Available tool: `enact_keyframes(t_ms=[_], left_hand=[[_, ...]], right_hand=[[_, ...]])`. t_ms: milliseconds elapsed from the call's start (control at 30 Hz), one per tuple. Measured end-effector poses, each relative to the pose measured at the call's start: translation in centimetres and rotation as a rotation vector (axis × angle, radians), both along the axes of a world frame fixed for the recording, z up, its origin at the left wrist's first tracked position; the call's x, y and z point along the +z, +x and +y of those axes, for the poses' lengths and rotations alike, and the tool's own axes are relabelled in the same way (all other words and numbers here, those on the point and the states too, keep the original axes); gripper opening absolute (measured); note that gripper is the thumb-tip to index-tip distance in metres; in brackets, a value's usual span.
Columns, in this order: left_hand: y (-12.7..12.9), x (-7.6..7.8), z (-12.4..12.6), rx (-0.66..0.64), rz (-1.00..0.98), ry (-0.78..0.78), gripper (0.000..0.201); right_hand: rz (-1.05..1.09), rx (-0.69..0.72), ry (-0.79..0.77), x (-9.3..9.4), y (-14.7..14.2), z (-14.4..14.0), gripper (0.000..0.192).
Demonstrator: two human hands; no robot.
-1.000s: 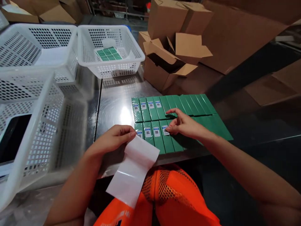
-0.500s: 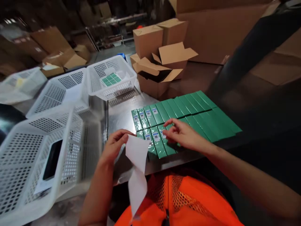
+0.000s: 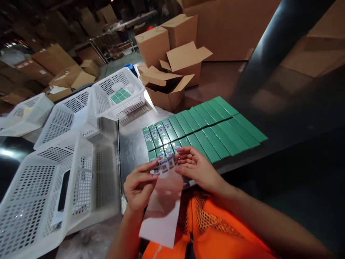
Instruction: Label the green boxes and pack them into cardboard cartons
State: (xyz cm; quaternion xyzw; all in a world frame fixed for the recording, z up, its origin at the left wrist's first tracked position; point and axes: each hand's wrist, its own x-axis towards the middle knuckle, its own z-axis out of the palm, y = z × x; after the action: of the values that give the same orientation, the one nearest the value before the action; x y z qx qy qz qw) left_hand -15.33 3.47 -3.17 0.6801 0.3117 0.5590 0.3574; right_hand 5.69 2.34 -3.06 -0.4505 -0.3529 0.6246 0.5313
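While left hand [image 3: 140, 183] pinches label sheet [image 3: 163, 212] near top, right hand [image 3: 198, 169] half-curled at its other side, can't tell if gripping; probably peeling step; green boxes [image 3: 215, 126] just beyond hands; next move calls for steady sheet, clean fingertip lift

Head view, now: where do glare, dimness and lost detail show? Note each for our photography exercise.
Head view: glare whitens the metal table beside the far basket; highlights streak the glossy leftmost green boxes; the cartons at upper left look dim and soft; the lower right falls into darkness; print on the label sheet is too small and soft to read.
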Motion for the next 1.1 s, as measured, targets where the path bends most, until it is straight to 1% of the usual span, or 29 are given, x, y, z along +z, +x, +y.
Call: enact_keyframes(t_ms=[67, 133, 200, 233, 267, 333, 367, 433, 567, 667, 767, 900, 1000, 1100], left_hand=[[0.3, -0.1, -0.2, -0.015, -0.149, -0.171, 0.03], [0.7, 0.3, -0.2, -0.036, -0.253, -0.37, 0.046], [1.2, 0.7, -0.1, -0.074, -0.298, -0.582, 0.062], [1.4, 0.9, 0.0, -0.086, -0.301, -0.67, 0.063], [1.6, 0.9, 0.0, -0.089, -0.296, -0.743, 0.06], [1.9, 0.7, -0.1, -0.068, -0.268, -0.827, 0.043], [2.0, 0.5, -0.3, -0.05, -0.254, -0.831, 0.036], [2.0, 0.1, -0.6, -0.021, -0.228, -0.799, 0.029], [1.8, -0.3, -1.1, 0.026, -0.161, -0.737, 0.026], [1.4, -0.1, -1.4, 0.062, -0.123, -0.716, 0.026], [1.1, 0.0, -1.7, 0.097, -0.094, -0.681, 0.025], [1.0, 0.0, -1.9, 0.138, -0.055, -0.642, 0.023], [1.3, 0.2, -1.8, 0.149, -0.089, -0.645, 0.027], [1.9, 0.5, -1.7, 0.093, -0.191, -0.697, 0.035]], right_hand=[[0.045, -0.027, 0.011, -0.4, -0.4, -0.1, 0.052], [0.033, -0.101, 0.051, -0.4, -0.7, -0.3, 0.049], [0.007, -0.147, 0.086, -0.2, -0.8, -0.6, 0.046], [0.002, -0.152, 0.095, 0.0, -0.8, -0.7, 0.045], [0.005, -0.151, 0.097, 0.1, -0.7, -0.8, 0.044], [0.037, -0.143, 0.09, 0.4, -0.6, -1.0, 0.042], [0.058, -0.14, 0.081, 0.5, -0.5, -1.1, 0.04], [0.086, -0.137, 0.063, 0.5, -0.3, -1.2, 0.037], [0.089, -0.118, 0.007, 0.5, -0.3, -1.4, 0.038], [0.03, -0.106, 0.005, 0.3, -0.4, -1.4, 0.038], [-0.145, -0.137, 0.11, 0.1, -0.4, -1.6, 0.031], [-0.448, -0.192, 0.38, -0.2, 0.2, -1.7, 0.027], [-0.626, -0.148, 0.521, -0.3, 1.0, -1.7, 0.031], [-0.717, -0.07, 0.57, -0.2, 1.8, -1.7, 0.038]])
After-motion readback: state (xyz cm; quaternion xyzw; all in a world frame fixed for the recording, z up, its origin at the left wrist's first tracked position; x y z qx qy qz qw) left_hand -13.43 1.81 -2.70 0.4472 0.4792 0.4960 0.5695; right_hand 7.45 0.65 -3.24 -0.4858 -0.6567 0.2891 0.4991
